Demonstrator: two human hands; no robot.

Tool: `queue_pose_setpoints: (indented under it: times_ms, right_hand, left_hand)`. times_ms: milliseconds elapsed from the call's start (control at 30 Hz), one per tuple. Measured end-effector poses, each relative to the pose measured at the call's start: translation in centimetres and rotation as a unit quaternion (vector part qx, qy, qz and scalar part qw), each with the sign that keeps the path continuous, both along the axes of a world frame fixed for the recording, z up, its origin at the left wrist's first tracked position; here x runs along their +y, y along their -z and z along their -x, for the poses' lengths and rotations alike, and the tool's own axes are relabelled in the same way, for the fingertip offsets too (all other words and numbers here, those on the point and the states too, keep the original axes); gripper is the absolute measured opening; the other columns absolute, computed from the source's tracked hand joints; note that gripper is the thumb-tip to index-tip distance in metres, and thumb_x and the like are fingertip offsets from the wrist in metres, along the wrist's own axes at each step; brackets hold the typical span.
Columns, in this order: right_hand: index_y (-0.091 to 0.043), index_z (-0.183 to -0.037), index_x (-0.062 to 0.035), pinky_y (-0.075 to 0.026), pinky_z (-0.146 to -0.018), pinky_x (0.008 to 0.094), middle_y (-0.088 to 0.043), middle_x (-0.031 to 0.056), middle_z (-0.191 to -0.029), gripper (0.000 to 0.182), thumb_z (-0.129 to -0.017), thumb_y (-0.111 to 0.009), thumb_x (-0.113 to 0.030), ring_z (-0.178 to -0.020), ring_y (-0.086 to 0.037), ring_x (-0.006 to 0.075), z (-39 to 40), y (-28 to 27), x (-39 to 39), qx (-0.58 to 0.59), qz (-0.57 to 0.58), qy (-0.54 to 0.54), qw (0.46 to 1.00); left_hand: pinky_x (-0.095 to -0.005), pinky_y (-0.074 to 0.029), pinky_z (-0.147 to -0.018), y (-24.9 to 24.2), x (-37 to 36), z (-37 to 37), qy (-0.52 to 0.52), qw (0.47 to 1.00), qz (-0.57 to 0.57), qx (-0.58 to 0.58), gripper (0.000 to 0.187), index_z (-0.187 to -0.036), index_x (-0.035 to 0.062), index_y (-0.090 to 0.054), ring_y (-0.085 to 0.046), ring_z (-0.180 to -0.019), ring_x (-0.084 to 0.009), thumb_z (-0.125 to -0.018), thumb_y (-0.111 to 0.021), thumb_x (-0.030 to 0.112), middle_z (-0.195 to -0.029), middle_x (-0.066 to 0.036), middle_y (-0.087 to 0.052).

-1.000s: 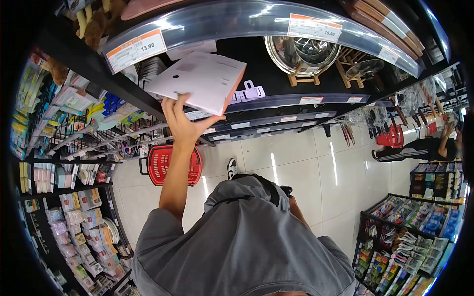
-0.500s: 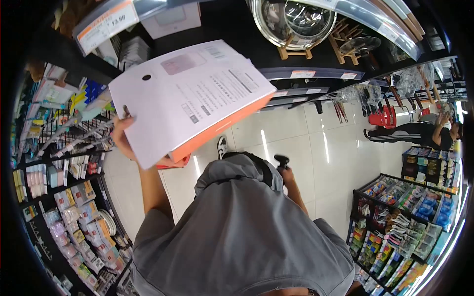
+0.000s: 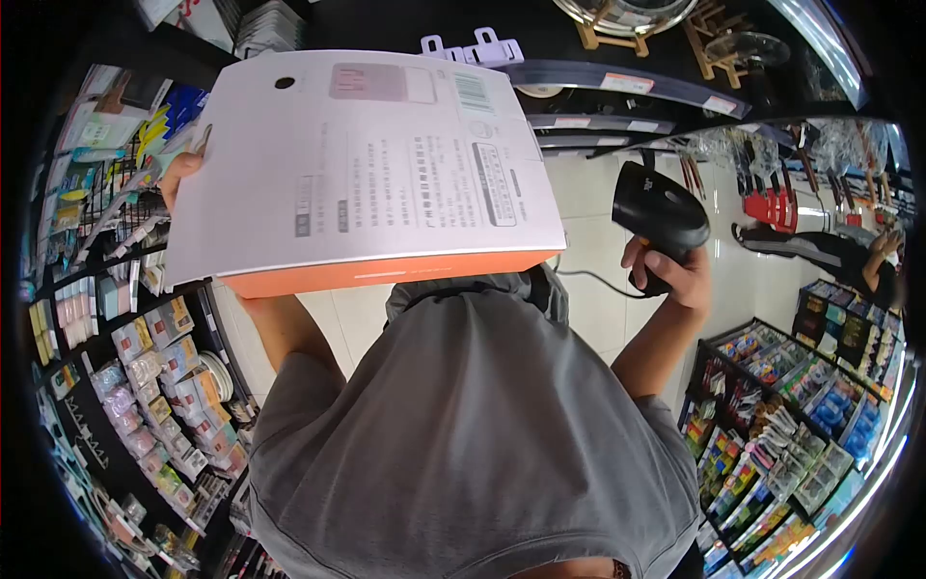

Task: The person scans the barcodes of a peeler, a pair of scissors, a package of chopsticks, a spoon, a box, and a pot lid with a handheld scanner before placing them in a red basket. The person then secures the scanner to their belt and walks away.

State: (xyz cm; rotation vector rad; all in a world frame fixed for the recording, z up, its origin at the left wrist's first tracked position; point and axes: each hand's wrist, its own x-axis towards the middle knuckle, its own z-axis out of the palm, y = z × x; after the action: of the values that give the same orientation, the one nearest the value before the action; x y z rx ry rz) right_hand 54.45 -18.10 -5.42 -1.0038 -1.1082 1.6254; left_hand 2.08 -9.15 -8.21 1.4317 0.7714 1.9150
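Holding a big flat box (image 3: 362,169) up in front of the chest, the person has its white printed back facing the camera and its orange edge at the bottom. The box fills the picture from about 9 o'clock to 12 o'clock. It looks stiff, like thick card, and most likely light for its size, since one hand keeps it up. The back looks smooth, so it could slip. The corners and thin edges may dent if squeezed hard. A good place to hold it is along the long edges, with fingers under the orange side.

The left hand (image 3: 183,174) is closed on the left edge of the box, at 9 o'clock; only a few fingers show, the rest is hidden behind the card. The right hand (image 3: 675,275), at 3 o'clock, is closed around the handle of a black scanner (image 3: 661,212). The scanner is near the right edge of the box but not touching it, and a thin cord hangs from it.

Below is the person's grey shirt (image 3: 473,434). At 12 o'clock there are dark shelves (image 3: 637,82) with price tags. At 8 o'clock hang rows of small packets (image 3: 164,386), and at 4 o'clock more bright goods (image 3: 781,454) on racks. Another person (image 3: 849,261) sits low on the shiny floor (image 3: 598,193) at 2 o'clock
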Motion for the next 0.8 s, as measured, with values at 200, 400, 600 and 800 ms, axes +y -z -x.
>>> queue_pose_setpoints:
  times_ms: [200, 400, 600, 800]
  right_hand:
    - [-0.055, -0.109, 0.0084, -0.049, -0.048, 0.0263, -0.066, 0.0149, -0.078, 0.041, -0.072, -0.070, 0.002, -0.056, -0.062, 0.0170, 2.0, -4.0, 0.5, -0.017, -0.067, -0.065, 0.995]
    - [-0.061, -0.088, 0.0065, -0.048, -0.047, 0.0269, -0.064, 0.0103, -0.069, 0.021, -0.074, -0.072, -0.005, -0.052, -0.061, 0.0158, 2.7, -7.1, 2.5, -0.154, -0.121, -0.166, 0.966]
    - [-0.061, -0.090, 0.0051, -0.046, -0.046, 0.0262, -0.062, 0.0086, -0.065, 0.023, -0.075, -0.072, -0.007, -0.051, -0.060, 0.0151, 2.8, -7.9, 3.6, -0.210, -0.167, -0.170, 0.948]
    - [-0.060, -0.093, 0.0030, -0.048, -0.046, 0.0250, -0.060, 0.0049, -0.063, 0.026, -0.078, -0.073, -0.015, -0.051, -0.060, 0.0132, 4.0, -8.3, 6.2, -0.252, -0.123, -0.213, 0.936]
  left_hand:
    - [-0.0408, -0.052, -0.086, -4.3, 1.1, 2.3, 0.304, 0.861, 0.366, -0.178, 0.026, -0.107, 0.0011, -0.050, -0.062, -0.098, -0.0320, -0.085, -0.053, 0.016, -0.117, -0.030, -0.054]
    - [-0.0393, -0.053, -0.083, -0.9, 0.5, 3.5, 0.082, 0.971, 0.199, -0.103, 0.032, -0.111, 0.0000, -0.051, -0.063, -0.096, -0.0311, -0.084, -0.051, 0.018, -0.117, -0.029, -0.054]
    - [-0.0389, -0.045, -0.094, -4.9, 0.8, 3.3, 0.400, 0.821, 0.367, -0.178, 0.069, -0.131, -0.0083, -0.037, -0.055, -0.113, -0.0323, -0.075, -0.053, 0.029, -0.126, -0.028, -0.049]
    - [-0.0383, -0.049, -0.089, -2.9, -1.2, 0.4, 0.229, 0.948, 0.212, -0.054, 0.055, -0.121, -0.0051, -0.041, -0.058, -0.107, -0.0322, -0.077, -0.055, 0.025, -0.122, -0.028, -0.051]
